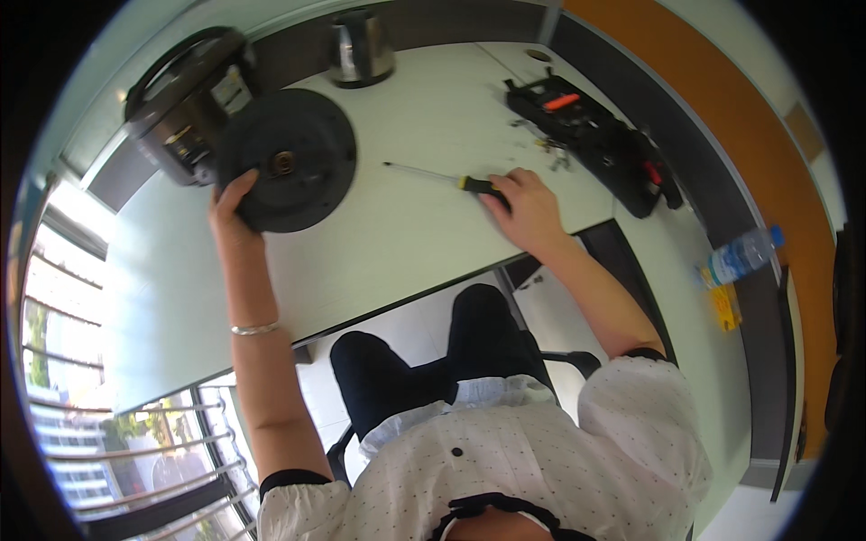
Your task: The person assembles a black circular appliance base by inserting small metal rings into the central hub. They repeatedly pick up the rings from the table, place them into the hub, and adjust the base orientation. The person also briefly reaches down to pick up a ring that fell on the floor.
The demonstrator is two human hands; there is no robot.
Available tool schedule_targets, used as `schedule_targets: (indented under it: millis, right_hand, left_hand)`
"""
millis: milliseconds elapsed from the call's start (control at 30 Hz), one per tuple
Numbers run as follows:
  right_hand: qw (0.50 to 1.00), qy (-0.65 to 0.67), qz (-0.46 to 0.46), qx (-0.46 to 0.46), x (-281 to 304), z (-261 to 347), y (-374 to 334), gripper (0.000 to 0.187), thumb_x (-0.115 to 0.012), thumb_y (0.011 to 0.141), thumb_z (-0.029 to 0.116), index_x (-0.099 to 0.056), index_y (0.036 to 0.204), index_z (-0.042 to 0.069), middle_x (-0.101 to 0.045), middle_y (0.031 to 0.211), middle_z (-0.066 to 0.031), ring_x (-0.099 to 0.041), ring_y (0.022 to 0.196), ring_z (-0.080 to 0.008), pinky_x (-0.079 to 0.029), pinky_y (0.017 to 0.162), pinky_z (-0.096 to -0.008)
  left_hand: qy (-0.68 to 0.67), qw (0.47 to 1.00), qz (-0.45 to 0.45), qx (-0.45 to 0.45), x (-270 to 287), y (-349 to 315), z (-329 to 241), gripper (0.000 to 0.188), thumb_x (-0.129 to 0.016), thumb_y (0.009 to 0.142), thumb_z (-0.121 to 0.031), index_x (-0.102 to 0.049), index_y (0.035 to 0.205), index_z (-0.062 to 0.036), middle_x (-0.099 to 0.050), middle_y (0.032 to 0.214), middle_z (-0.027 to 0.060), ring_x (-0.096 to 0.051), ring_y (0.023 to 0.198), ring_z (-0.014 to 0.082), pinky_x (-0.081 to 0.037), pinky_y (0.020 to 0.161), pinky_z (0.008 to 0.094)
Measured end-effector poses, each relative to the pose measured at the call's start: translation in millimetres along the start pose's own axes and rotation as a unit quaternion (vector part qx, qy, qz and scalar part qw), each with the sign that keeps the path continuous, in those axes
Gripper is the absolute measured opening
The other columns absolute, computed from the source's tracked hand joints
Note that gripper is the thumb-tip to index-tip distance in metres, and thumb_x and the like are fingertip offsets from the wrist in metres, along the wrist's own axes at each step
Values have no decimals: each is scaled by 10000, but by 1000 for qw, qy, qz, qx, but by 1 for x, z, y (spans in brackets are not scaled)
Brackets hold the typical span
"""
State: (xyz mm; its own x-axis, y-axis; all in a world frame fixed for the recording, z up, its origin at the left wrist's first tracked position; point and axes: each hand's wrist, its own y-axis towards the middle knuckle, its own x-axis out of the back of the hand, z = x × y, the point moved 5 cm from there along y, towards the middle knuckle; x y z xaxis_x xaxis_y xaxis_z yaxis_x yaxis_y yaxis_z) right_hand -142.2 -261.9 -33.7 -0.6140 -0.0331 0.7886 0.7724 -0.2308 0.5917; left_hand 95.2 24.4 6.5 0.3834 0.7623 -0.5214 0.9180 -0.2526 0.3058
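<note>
While left hand [236, 213] clasps black disc [311, 144], right hand [530, 207] curls over screwdriver [468, 184].

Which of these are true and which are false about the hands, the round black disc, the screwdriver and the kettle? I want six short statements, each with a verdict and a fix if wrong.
1. The left hand holds the round black disc. True.
2. The right hand is on the disc too. False: it grasps the screwdriver by its handle.
3. The screwdriver's tip points away from the disc. False: it points toward the disc's side.
4. The screwdriver's handle is black and yellow. True.
5. A metal kettle stands near the far edge of the desk. True.
6. The kettle is nearer the person than the screwdriver. False: it is farther away.
</note>
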Motion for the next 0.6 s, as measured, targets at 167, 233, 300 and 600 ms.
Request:
schedule_targets:
  millis: [167,233,300,600]
  right_hand:
    - [1000,18,4,-10,-4,-3,10,269,-641,813,205,-641,1003,15,-588,906,-141,-559,872,-322,-465,761,-385]
    - [1000,20,3,-1,-5,-1,12,263,-633,821,188,-637,1006,1,-584,911,-146,-551,883,-323,-455,784,-384]
    - [999,33,0,5,-4,1,11,273,-627,829,184,-631,1020,-11,-585,929,-150,-546,898,-322,-448,797,-380]
    - [991,98,-80,-37,14,-32,6,226,-620,835,141,-652,1004,-5,-612,971,-138,-564,907,-312,-452,809,-369]
  left_hand:
    - [3,999,-36,8,-4,-2,1,504,-691,631,0,-536,1104,80,-617,999,159,-610,893,259,-490,850,332]
    - [4,999,-41,17,-5,-4,-2,516,-696,623,2,-528,1105,79,-607,1003,152,-598,922,259,-481,859,330]
    - [12,998,-48,23,-8,-7,-4,520,-697,623,-3,-526,1108,75,-604,1012,154,-593,932,259,-478,864,332]
    - [10,999,-32,10,-2,0,4,521,-697,615,-23,-540,1103,66,-617,1006,151,-603,916,264,-472,875,336]
